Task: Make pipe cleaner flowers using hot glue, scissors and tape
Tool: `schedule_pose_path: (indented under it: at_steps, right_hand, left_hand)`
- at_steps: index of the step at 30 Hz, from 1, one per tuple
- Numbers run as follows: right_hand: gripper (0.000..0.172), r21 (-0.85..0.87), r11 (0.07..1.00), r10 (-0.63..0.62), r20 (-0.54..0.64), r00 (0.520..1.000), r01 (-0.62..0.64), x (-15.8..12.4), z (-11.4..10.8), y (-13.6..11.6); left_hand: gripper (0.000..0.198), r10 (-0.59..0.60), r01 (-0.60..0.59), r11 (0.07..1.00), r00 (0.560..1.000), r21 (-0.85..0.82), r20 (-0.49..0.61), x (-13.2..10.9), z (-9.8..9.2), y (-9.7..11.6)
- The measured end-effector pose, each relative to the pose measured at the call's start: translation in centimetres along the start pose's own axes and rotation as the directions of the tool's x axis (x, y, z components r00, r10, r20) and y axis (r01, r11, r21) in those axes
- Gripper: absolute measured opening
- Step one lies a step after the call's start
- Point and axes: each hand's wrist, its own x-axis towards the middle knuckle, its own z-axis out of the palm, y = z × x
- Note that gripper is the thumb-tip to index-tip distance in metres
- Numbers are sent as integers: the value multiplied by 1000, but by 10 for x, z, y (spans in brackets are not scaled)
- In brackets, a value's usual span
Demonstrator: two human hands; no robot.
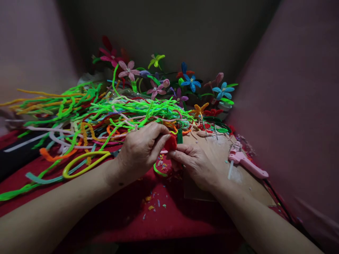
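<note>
A small red fuzzy pipe-cleaner piece (171,142) is pinched between my two hands above the table. My left hand (141,146) grips its left side with thumb and forefinger. From the lower right, my right hand (194,162) pinches the same piece, its other fingers curled under. Just behind the red piece a dark green fuzzy strip (180,135) stands upright; whether it is joined to the red one I cannot tell. Yellow-handled scissors (87,164) lie by my left wrist, their blades partly hidden behind it.
Piled pipe cleaners (132,113), mostly bright green, spread behind and left of my hands. Finished fuzzy flowers (191,83) stand at the back. On the right, a pink glue gun (246,162) rests on a tan board (212,183). Coloured scraps litter the red cloth (159,225).
</note>
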Motion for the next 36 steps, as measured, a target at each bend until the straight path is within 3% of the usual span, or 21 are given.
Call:
schedule_pose_path:
  at_steps: [9, 18, 22, 25, 29, 32, 36]
  right_hand:
    - [25, -26, 1000, 12, -9, 1000, -12, 0, -2, 4]
    - [27, -189, 978, -101, -44, 994, 91, -2, -3, 3]
    - [28, -315, 928, -229, -55, 972, 201, -2, -4, 5]
    - [27, -551, 775, -414, -74, 907, 309, -1, -6, 9]
    - [25, -808, 458, -623, 5, 782, 370, 1, -12, 14]
    - [26, -900, 249, -712, 80, 698, 358, 3, -15, 16]
    - [27, -957, 64, -756, 139, 640, 283, 3, -17, 13]
  left_hand:
    - [13, -30, 31, 999, 999, -13, 23, 0, 1, 0]
    - [10, 48, -49, 998, 997, -28, -53, -2, 5, -5]
    - [4, 72, -76, 996, 994, -43, -83, -3, 8, -7]
    - [4, 71, -81, 993, 992, -89, -104, -5, 10, -7]
    - [10, 57, -75, 980, 993, -182, -102, -6, 12, -8]
    - [14, 87, -113, 967, 989, -230, -121, -5, 12, -7]
    - [20, 124, -155, 958, 983, -242, -138, -3, 11, -5]
